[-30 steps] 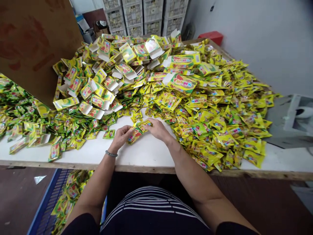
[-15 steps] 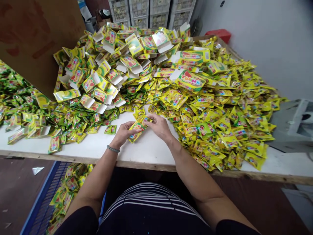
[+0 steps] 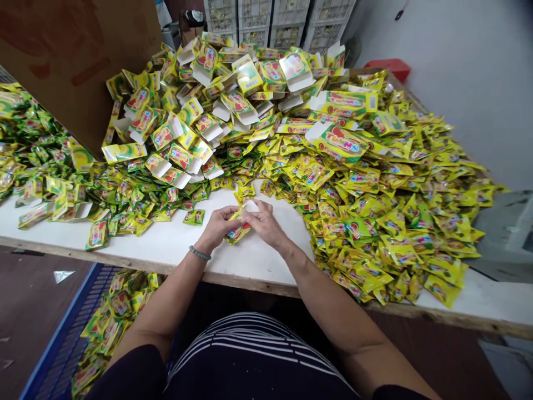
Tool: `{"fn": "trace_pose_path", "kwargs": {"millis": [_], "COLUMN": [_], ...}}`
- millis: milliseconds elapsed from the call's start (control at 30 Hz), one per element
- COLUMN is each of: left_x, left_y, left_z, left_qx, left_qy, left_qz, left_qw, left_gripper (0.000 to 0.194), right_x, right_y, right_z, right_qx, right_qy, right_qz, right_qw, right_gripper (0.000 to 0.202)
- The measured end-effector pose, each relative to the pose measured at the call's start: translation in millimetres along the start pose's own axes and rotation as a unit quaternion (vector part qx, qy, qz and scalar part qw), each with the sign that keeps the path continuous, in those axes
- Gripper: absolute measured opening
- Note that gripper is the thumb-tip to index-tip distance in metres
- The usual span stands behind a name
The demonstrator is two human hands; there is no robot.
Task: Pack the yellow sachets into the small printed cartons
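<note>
Over the white table (image 3: 266, 264), a small yellow-and-green candy carton (image 3: 236, 234) is held between my two hands. My left hand (image 3: 218, 226) grips its left side, the thumb lying across the printed face. At the carton's upper right end, where a white flap shows, the fingers of my right hand (image 3: 267, 223) are closed on it. My fingers hide part of the carton, and I cannot tell what is inside. Just beyond the hands lies a yellow sachet (image 3: 245, 191). A green sachet (image 3: 194, 217) lies to the left.
Open-ended cartons (image 3: 250, 75) are heaped at the back. Yellow sachets (image 3: 375, 233) pile up on the right, green sachets (image 3: 137, 191) on the left beside a large cardboard box (image 3: 75, 66). Below the table's front edge stands a blue crate (image 3: 62, 339) of filled packs. White crates (image 3: 254, 19) are stacked behind.
My right hand has shifted over the carton's upper end, and a white flap now shows there. The carton is more covered by my fingers. The whole view has swung slightly left.
</note>
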State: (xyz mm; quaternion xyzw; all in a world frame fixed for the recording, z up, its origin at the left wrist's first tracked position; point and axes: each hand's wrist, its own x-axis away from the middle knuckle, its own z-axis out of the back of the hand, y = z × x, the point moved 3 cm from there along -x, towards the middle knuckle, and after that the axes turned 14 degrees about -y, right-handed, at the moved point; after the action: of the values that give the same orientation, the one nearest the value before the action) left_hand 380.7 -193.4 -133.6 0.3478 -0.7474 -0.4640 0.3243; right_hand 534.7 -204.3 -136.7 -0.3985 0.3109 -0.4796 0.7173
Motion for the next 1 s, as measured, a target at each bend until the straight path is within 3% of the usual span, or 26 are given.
{"fn": "trace_pose_path", "kwargs": {"millis": [167,267,400,700,867,1000], "left_x": [-0.8,1.0,2.9,3.2,2.6,3.8], "left_y": [6.9,12.6,11.9,8.6,9.6,12.7], "left_z": [-3.6,-4.1,-2.1,8.4,6.2,7.5], "left_qx": [-0.011,-0.023,-0.053,-0.097,-0.049,-0.032], "left_qy": [0.041,0.057,0.022,0.029,0.023,0.049], "left_qz": [-0.062,-0.110,-0.082,-0.075,-0.073,-0.086], "left_qw": [0.997,0.992,0.995,0.992,0.996,0.995], "left_gripper": [0.063,0.064,0.055,0.045,0.055,0.056], "right_x": [3.2,0.1,-1.4,1.4,-0.3,2.9], "right_y": [-8.7,-9.9,-10.5,-7.6,-5.9,-12.9], "right_z": [12.5,9.2,2.7,3.1,4.5,10.1], "right_qx": [-0.090,-0.173,-0.176,-0.084,-0.200,-0.146], "right_qy": [0.125,0.078,0.004,0.018,0.014,0.010], "right_qz": [0.048,0.047,0.037,0.007,0.018,0.042], "right_qw": [0.987,0.981,0.984,0.996,0.979,0.988], "right_gripper": [0.040,0.042,0.034,0.021,0.051,0.033]}}
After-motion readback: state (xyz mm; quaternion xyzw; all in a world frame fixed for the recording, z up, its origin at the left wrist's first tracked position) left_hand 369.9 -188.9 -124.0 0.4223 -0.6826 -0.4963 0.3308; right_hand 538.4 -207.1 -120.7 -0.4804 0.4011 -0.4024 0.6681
